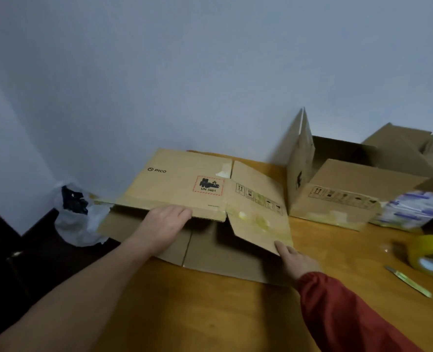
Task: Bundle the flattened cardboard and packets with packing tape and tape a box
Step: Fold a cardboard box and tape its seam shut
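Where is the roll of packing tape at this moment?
In the head view, the tape roll sits at the far right of the wooden table, beside the yellow cutter and in front of the stacked packets.
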